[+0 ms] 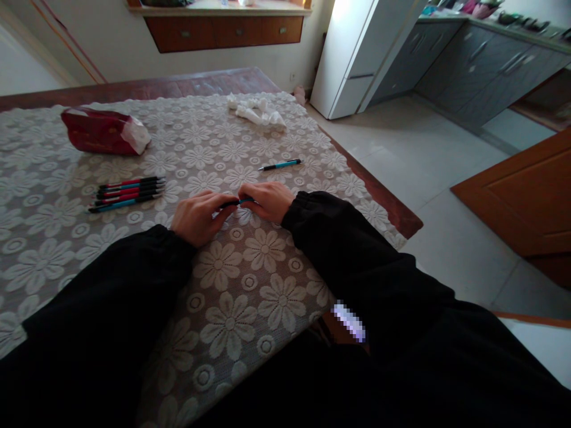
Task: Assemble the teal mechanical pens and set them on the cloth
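Just above the table's lace cloth, both hands meet on one black-and-blue pen (pixel 231 203). My left hand (pixel 198 217) is closed, pinching its black end. The fingers of my right hand (pixel 267 200) are closed round the blue part and hide most of it. Beyond my right hand lies another blue-and-black pen (pixel 280 165) on the cloth. To the left of my left hand, several red, blue and black pens (pixel 127 193) rest side by side in a row.
A red tissue pack (pixel 100 132) stands at the back left of the flowered tablecloth (pixel 229 324). Crumpled white plastic (pixel 259 113) lies near the far edge. Past the table are a white fridge (pixel 341 59), grey cabinets (pixel 473 59) and a brown wooden panel (pixel 521 196).
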The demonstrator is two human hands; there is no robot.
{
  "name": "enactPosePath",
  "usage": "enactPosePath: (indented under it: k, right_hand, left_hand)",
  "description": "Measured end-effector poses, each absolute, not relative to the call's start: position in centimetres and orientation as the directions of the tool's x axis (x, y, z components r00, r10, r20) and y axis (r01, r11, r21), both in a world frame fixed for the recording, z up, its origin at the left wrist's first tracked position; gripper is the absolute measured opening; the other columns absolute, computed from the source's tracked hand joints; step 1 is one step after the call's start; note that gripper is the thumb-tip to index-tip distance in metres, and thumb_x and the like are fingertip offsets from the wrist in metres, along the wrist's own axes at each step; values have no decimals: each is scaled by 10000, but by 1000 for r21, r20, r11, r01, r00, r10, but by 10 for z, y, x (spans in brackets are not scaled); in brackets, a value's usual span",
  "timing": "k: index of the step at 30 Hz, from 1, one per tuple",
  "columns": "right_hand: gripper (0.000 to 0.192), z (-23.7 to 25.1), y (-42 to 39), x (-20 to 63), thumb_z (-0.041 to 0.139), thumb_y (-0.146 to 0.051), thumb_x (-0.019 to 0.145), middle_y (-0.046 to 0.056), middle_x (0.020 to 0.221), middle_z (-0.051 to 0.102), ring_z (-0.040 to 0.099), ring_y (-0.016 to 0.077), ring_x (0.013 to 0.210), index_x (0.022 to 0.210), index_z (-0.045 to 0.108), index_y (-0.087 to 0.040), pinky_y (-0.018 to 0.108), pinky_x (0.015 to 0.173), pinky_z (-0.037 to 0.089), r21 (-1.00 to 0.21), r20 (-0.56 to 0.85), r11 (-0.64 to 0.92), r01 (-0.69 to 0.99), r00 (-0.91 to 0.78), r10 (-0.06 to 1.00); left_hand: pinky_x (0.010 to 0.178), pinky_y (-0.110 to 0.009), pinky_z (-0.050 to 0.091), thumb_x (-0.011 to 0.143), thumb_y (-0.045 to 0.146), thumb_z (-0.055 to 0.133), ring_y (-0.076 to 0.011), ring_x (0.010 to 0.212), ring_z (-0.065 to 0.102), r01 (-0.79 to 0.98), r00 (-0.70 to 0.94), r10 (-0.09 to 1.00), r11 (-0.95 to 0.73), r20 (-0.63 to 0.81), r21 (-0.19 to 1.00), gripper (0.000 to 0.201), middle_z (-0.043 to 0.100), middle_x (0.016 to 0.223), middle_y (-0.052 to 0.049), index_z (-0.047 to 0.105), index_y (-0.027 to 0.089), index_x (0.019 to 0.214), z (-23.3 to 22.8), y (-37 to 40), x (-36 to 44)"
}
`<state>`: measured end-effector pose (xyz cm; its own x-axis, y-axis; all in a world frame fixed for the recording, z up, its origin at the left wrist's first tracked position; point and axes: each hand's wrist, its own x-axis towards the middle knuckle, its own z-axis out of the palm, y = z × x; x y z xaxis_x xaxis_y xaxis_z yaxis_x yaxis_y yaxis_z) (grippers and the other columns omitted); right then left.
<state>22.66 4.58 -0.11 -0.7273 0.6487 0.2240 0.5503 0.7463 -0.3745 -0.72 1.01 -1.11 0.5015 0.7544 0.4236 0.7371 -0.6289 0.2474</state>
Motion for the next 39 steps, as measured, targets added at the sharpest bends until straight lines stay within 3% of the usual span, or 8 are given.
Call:
enactPosePath:
  k: [5,11,17,23,27,32,37,39]
  right_hand:
    - [252,-5,47,225,455,-348,1070,74,1075,738,612,169,869,1085,644,-181,288,720,304,-378,242,748,546,-721,649]
    - [237,-4,46,225,566,-329,1003,60,995,725,586,171,804,1182,586,-175,288,684,280,-386,219,719,577,-700,679]
    - [272,-3,46,225,430,-353,1077,77,1059,732,609,169,857,1076,638,-177,292,709,294,-366,230,749,553,-726,648]
    - [228,-2,45,225,558,-352,1023,67,1021,720,598,174,841,1156,609,-174,290,707,295,-379,240,732,566,-703,669]
    - [286,-2,45,225,436,-365,1080,70,1021,730,600,169,838,1053,649,-176,294,708,294,-352,223,745,566,-723,654]
    - [253,1,45,225,525,-365,1045,73,1042,736,603,170,853,1155,637,-167,284,706,294,-337,233,741,580,-712,663]
    - [376,2,43,225,387,-401,1097,63,960,738,592,164,791,1023,680,-178,302,676,259,-297,181,727,619,-711,679]
    - [354,0,43,225,407,-414,1090,63,971,738,593,166,796,1081,670,-176,298,677,265,-303,207,726,617,-701,682]
  left_hand:
    - [745,-331,528,1020,455,520,-218,810,704,742,488,765,-617,420,263,363,767,932,-60,772,222,1137,-11,10,-7]
    - [721,-323,518,1013,447,534,-201,749,686,756,462,784,-593,415,277,347,749,899,-55,776,225,1122,-12,10,-7]
    - [752,-323,528,1018,437,530,-200,776,696,744,472,777,-604,416,284,343,762,942,-55,773,219,1122,-10,9,-6]
    - [745,-320,530,1015,435,535,-198,779,695,761,452,793,-582,410,286,334,753,910,-51,765,226,1138,-10,9,-6]
    - [759,-327,540,1015,440,526,-203,787,702,752,466,788,-593,402,289,338,765,947,-54,771,233,1121,-9,8,-5]
    - [744,-318,537,1019,437,531,-196,775,702,769,446,800,-572,402,285,336,761,931,-52,766,227,1136,-10,8,-6]
    - [756,-314,531,1023,452,544,-191,786,698,755,460,777,-597,430,271,327,767,957,-47,769,239,1126,-10,7,-6]
    - [728,-311,523,1022,456,536,-187,759,690,765,443,790,-580,425,280,339,762,925,-47,769,234,1128,-9,7,-6]
